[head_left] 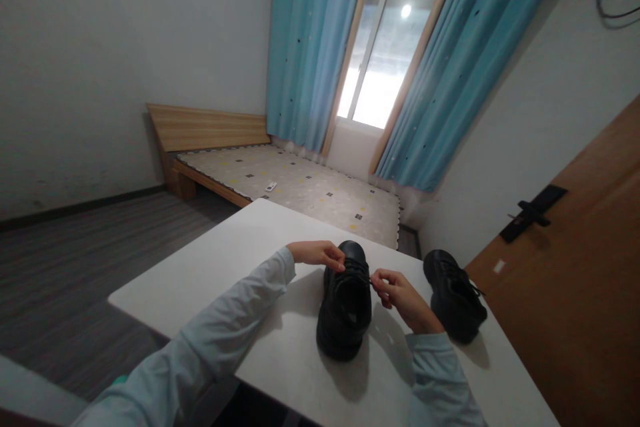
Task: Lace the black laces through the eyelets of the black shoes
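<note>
I am seeing the black shoe (345,307) sitting on the white counter (210,273) directly between the two grips, its heel toward me and its toe pointing away. The right hand (400,297) is resting just to the shoe's right side, fingers curled and pressed together on what looks like the lace (371,282) near the top eyelets; the lace itself is too thin and dark for me to be sure how much is being pinched. The right wrist is bending inward, its pale sleeve (435,373) running back toward me. The left hand (317,253) is lying at the shoe's far left edge, by the toe end, fingers drawn together and touching the upper near the laces; I cannot tell whether it is gripping a lace or only pressing on the shoe. The left forearm is stretching long across the counter from the lower left. A second black shoe (455,303) is standing just right of the right hand, apart from it. Beyond the counter, a bed (300,187) is lying under blue curtains (310,47) and a window (385,60).
</note>
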Available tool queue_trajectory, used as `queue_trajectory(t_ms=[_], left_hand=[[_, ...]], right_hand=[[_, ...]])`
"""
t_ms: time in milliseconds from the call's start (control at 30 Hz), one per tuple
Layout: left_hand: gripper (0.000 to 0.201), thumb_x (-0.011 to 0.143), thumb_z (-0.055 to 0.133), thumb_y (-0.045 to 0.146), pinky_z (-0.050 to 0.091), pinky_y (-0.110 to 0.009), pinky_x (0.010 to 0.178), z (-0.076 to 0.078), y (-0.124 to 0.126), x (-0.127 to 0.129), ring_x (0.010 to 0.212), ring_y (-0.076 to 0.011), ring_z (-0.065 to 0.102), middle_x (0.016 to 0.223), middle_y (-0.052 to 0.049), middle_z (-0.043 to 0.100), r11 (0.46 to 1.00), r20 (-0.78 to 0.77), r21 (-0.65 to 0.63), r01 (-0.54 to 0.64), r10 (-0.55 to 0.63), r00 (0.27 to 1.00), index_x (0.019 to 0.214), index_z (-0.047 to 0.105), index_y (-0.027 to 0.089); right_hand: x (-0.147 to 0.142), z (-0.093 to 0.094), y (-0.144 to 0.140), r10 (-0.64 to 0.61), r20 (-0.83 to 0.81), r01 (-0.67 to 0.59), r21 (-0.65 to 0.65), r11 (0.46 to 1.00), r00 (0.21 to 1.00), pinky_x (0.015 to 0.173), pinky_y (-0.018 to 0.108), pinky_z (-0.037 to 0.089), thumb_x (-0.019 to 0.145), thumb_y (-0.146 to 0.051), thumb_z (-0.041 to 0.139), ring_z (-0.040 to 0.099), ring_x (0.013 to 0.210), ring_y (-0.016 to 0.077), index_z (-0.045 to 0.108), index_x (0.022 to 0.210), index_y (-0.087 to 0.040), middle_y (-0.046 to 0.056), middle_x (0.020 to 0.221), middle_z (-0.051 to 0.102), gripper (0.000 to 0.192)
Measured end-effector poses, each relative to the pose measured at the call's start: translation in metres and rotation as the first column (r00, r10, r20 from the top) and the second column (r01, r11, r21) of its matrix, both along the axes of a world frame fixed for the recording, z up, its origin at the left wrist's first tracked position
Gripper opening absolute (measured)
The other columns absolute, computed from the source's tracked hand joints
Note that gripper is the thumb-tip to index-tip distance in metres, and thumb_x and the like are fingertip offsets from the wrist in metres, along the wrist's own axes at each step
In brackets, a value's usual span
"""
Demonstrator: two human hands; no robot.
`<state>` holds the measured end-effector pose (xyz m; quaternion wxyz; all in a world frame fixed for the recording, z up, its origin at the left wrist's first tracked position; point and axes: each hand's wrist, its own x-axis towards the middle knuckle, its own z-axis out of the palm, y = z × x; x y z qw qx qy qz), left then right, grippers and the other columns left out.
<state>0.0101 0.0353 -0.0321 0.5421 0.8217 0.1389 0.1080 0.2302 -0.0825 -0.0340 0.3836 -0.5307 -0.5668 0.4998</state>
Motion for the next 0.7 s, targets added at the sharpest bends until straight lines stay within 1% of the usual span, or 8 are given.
queue_trajectory(t_ms=[100, 233, 500, 700], left_hand=[[0.04, 0.069, 0.065, 0.05, 0.033, -0.022, 0.062, -0.0008, 0.0006, -0.0006, 0.061, -0.0086, 0.043, 0.059, 0.004, 0.048, 1.0, -0.001, -0.016, 0.008, -0.008, 1.0, 0.066, 0.057, 0.011], [0.041, 0.068, 0.066, 0.052, 0.034, -0.022, 0.063, -0.0036, 0.0018, -0.0015, 0.062, -0.0089, 0.045, 0.061, 0.004, 0.05, 0.999, 0.005, -0.036, 0.019, -0.019, 1.0, 0.065, 0.057, 0.012], [0.042, 0.066, 0.067, 0.053, 0.035, -0.021, 0.065, -0.005, 0.0034, -0.0044, 0.062, -0.0087, 0.044, 0.06, 0.004, 0.049, 0.998, -0.006, -0.04, 0.037, -0.038, 0.999, 0.065, 0.058, 0.012], [0.04, 0.067, 0.068, 0.05, 0.035, -0.022, 0.064, -0.0057, 0.0042, -0.0055, 0.062, -0.0089, 0.044, 0.059, 0.004, 0.05, 0.997, -0.003, -0.062, 0.048, -0.049, 0.999, 0.064, 0.058, 0.012]], right_hand=[[-0.0008, 0.0012, -0.0005, -0.01, 0.003, 0.01, -0.006, 1.0, 1.0, 0.039, 0.019, 0.023, 0.067, -0.049, 0.065, 0.031, 0.04, 0.0057, 0.05, 0.057, -0.017, -0.009, 0.045, 0.034, 0.037], [-0.0017, 0.0023, -0.0012, -0.03, 0.028, 0.031, -0.022, 0.999, 0.999, 0.039, 0.019, 0.024, 0.065, -0.048, 0.067, 0.032, 0.042, 0.0056, 0.052, 0.056, -0.017, -0.007, 0.05, 0.039, 0.036], [0.0007, -0.0006, -0.0009, -0.011, 0.069, 0.012, -0.007, 1.0, 0.998, 0.039, 0.019, 0.024, 0.067, -0.047, 0.066, 0.032, 0.043, 0.0053, 0.053, 0.056, -0.016, -0.007, 0.052, 0.038, 0.035], [0.001, -0.0017, -0.0012, -0.005, 0.044, 0.007, -0.032, 0.999, 0.999, 0.04, 0.019, 0.025, 0.066, -0.047, 0.067, 0.03, 0.045, 0.0054, 0.053, 0.056, -0.016, -0.006, 0.053, 0.039, 0.036]])
